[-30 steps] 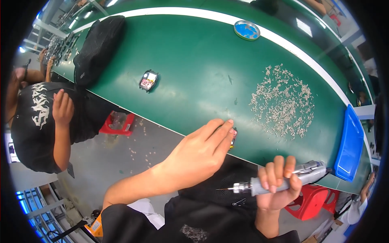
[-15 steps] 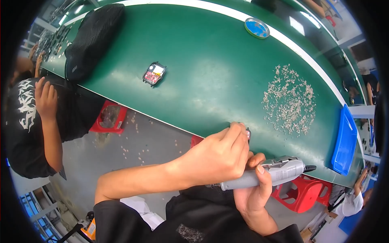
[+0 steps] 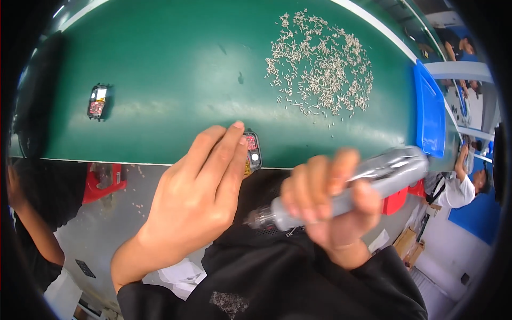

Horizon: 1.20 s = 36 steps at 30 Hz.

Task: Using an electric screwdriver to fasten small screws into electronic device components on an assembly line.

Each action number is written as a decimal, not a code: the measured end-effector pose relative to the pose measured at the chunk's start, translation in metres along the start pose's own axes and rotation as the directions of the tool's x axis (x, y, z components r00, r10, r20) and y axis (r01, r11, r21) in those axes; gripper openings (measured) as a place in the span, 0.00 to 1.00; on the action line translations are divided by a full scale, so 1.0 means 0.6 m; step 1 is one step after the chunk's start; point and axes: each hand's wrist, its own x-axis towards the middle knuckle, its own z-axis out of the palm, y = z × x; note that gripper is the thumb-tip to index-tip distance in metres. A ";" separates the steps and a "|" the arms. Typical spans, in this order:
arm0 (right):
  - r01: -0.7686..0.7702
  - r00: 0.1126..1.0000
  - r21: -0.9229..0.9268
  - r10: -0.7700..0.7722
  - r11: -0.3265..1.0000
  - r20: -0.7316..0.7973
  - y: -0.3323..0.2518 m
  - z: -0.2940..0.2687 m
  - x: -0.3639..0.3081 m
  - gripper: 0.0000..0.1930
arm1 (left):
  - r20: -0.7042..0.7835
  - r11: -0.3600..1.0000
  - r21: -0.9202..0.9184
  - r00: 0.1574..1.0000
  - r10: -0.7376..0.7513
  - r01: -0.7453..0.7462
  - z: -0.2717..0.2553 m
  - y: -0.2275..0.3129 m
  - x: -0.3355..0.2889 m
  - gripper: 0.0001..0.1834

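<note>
My left hand point(image 3: 197, 184) reaches to the near table edge, its fingers close together against the left side of a small black watch case point(image 3: 255, 154). Red circuitry and a white round part show inside the case; my fingers cover its left part, and my thumb is hidden. In my right hand point(image 3: 333, 200), slightly blurred, is a grey electric screwdriver point(image 3: 397, 173), gripped round its body. Its dark tip points left and down, below the case and apart from it. A second open watch case point(image 3: 98, 101) lies on the table at left.
Many small screws point(image 3: 330, 69) lie spread on the green table point(image 3: 176, 69) beyond my hands. A blue tray point(image 3: 430, 112) stands at the right end. Red stools point(image 3: 104, 181) are below the edge. Another person's arm point(image 3: 40, 229) shows at far left.
The view has shifted right and closer to the table. My left fingers have gone from a pinch beside the case to lying along it. The screwdriver's rear has risen, tip lower left.
</note>
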 end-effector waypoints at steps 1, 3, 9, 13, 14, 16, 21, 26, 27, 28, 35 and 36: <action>0.060 0.997 -0.023 -0.059 0.998 0.042 -0.015 -0.001 0.009 0.13 | 0.025 1.000 0.000 0.999 -0.027 0.027 -0.004 0.005 -0.001 0.20; 0.158 0.982 -0.073 -0.149 0.985 0.120 -0.049 -0.003 0.025 0.14 | 0.048 0.999 -0.007 0.998 -0.047 0.048 -0.008 0.011 -0.003 0.21; 0.247 0.946 -0.209 -0.189 0.946 0.263 -0.098 0.003 0.086 0.12 | 0.036 0.995 0.100 0.999 -0.032 0.028 0.001 0.019 -0.006 0.22; 0.279 0.920 -0.231 -0.191 0.932 0.341 -0.085 -0.005 0.111 0.14 | 0.037 0.994 0.093 0.998 -0.054 0.050 0.000 0.019 -0.003 0.20; 0.277 0.921 -0.231 -0.190 0.933 0.339 -0.080 -0.006 0.114 0.14 | 0.044 0.994 0.092 0.997 -0.065 0.060 -0.001 0.020 -0.002 0.20; 0.268 0.918 -0.263 -0.164 0.927 0.360 -0.073 -0.005 0.122 0.15 | 0.071 0.993 0.060 0.991 -0.109 0.105 -0.005 0.026 -0.007 0.22; 0.245 0.917 -0.248 -0.141 0.937 0.374 -0.064 -0.013 0.124 0.15 | 0.129 0.987 0.018 0.979 -0.159 0.158 -0.008 0.031 -0.007 0.24; 0.195 0.909 -0.234 -0.085 0.952 0.408 -0.072 -0.034 0.131 0.15 | 0.076 0.991 0.002 0.988 -0.133 0.133 0.001 0.032 -0.004 0.22; 0.194 0.909 -0.234 -0.085 0.953 0.407 -0.073 -0.029 0.131 0.15 | 0.077 0.991 0.002 0.988 -0.133 0.133 0.004 0.028 -0.003 0.22; 0.200 0.919 -0.269 -0.085 0.942 0.385 -0.075 -0.021 0.130 0.15 | 0.038 0.996 0.039 0.996 -0.080 0.078 0.009 0.021 -0.003 0.22; 0.174 0.920 -0.323 -0.036 0.930 0.390 -0.081 0.016 0.149 0.13 | 0.059 0.991 0.131 0.998 -0.004 -0.004 -0.008 0.021 0.012 0.25; 0.163 0.934 -0.302 -0.048 0.939 0.355 -0.076 0.027 0.149 0.13 | 0.038 0.988 0.155 0.999 0.016 -0.022 -0.006 0.021 0.010 0.25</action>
